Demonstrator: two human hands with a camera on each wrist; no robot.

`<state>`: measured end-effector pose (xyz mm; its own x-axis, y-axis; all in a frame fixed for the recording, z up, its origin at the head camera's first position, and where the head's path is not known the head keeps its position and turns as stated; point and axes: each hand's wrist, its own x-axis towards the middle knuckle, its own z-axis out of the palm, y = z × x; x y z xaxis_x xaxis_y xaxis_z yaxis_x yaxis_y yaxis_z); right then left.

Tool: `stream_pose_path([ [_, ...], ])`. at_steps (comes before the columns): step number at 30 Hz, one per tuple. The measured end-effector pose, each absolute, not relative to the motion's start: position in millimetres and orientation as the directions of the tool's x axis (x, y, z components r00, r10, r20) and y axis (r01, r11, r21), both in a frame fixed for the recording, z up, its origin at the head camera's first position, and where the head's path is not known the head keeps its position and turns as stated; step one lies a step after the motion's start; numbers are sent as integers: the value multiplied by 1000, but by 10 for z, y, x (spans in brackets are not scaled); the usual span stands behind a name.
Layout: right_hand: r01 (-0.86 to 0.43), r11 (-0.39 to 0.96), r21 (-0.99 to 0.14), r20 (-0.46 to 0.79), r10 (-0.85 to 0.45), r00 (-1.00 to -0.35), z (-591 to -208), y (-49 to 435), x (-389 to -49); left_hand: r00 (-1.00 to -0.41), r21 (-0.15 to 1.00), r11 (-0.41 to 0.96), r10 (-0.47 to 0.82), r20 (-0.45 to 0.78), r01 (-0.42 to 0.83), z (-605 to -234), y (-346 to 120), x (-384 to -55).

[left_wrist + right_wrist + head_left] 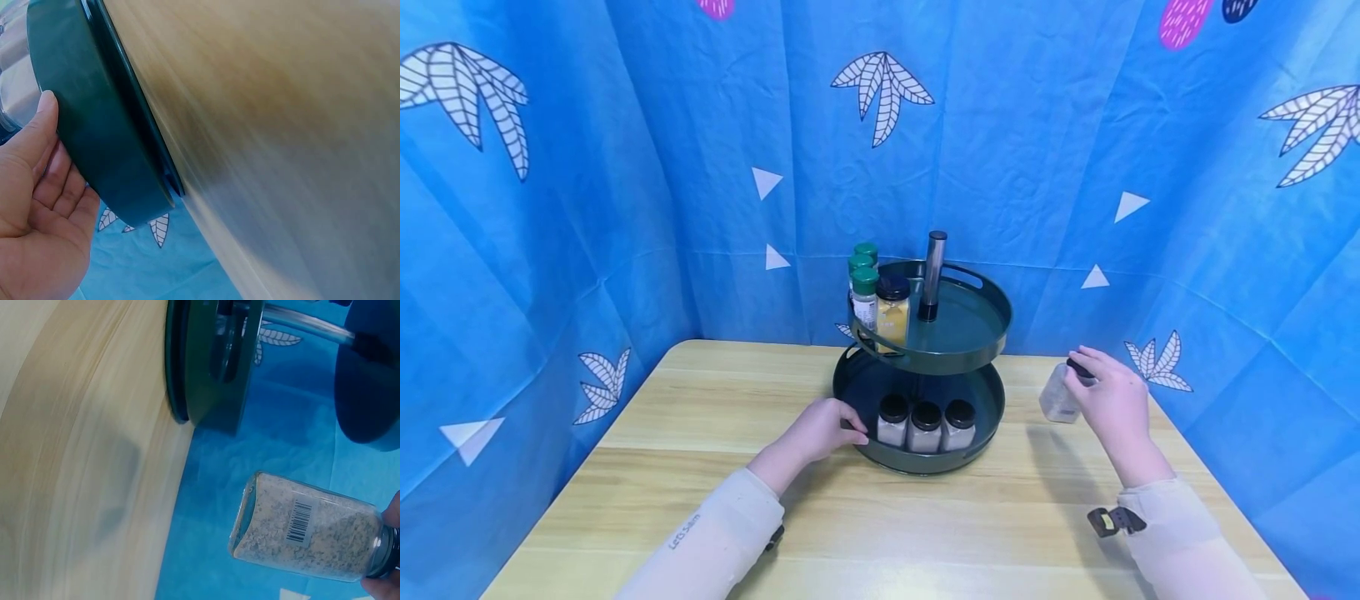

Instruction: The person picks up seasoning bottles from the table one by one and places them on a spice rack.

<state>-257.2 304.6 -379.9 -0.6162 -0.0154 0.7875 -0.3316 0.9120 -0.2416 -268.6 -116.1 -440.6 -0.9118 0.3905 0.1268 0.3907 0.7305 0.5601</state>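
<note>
Steadying the two-tier rack, its lower rim was gripped by the left hand, seemingly to keep it from turning. A spice jar was held above the table, right of the rack, grasped near its dark cap by the right hand; clear, with speckled grey contents and a barcode.

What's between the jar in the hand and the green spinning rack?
Only bare light wooden table lies between the clear speckled-spice jar and the dark green two-tier rack, per the head view.
</note>
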Motion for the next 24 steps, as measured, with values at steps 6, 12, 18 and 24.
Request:
stream_pose_path([
  [6, -367, 905, -216, 805, -47, -591, -3772, 2972, -2536, -913, 561, 731, 389, 125, 388, -4396, -1162, -2680],
  [12, -399, 899, -181, 824, -83, -561, -3754, 2914, -2522, -907, 563, 722, 398, 137, 402, -4405, -1160, -2680],
  [18, -416, 893, -172, 816, -108, -568, -3737, 2838, -2511, -911, 570, 722, 389, 135, 393, -4420, -1160, -2692],
  [24, -460, 875, -153, 833, -136, -536, -3743, 2764, -2511, -911, 567, 724, 389, 136, 393, -4425, -1168, -2690],
])
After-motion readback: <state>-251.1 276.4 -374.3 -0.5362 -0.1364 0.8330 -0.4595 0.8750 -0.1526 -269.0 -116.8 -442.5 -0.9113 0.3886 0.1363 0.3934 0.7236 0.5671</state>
